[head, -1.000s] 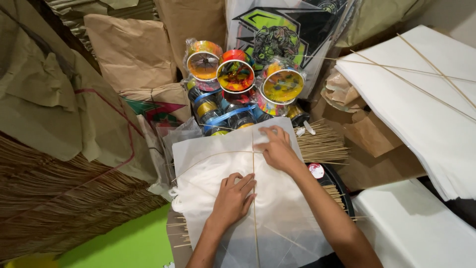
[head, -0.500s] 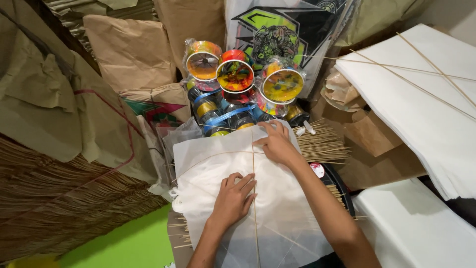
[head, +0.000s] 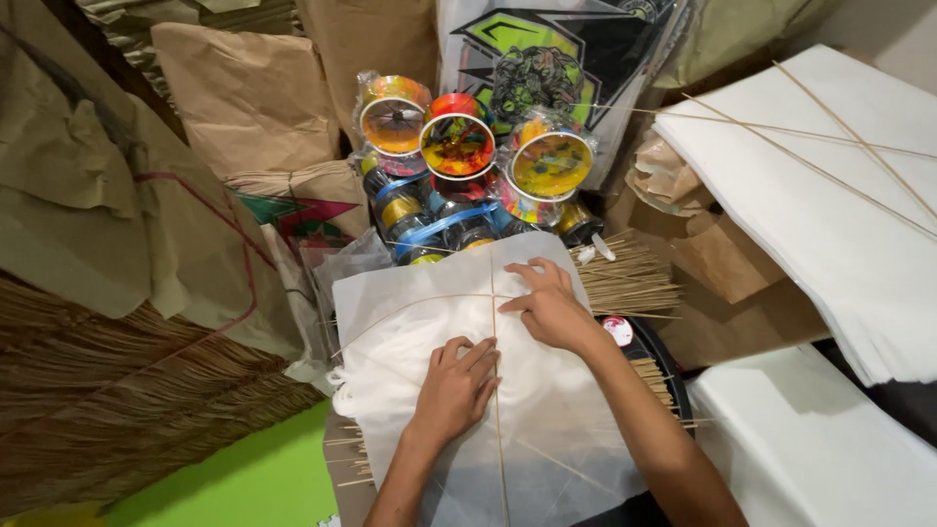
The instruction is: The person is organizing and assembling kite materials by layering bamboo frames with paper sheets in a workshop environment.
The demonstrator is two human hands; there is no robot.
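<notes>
The white paper kite (head: 547, 429) lies flat under both hands, its thin upright stick (head: 498, 390) running between them. The left hand (head: 457, 383) rests palm-down on the paper just left of the stick, fingers spread and loose, gripping nothing. The right hand (head: 551, 307) presses flat beyond it, up and to the right, fingertips by the bowed cross stick (head: 410, 304). Since half a second ago both hands have barely shifted. Past the right hand stand colourful thread spools (head: 459, 146); to its right, a bundle of bamboo sticks (head: 630, 278)
</notes>
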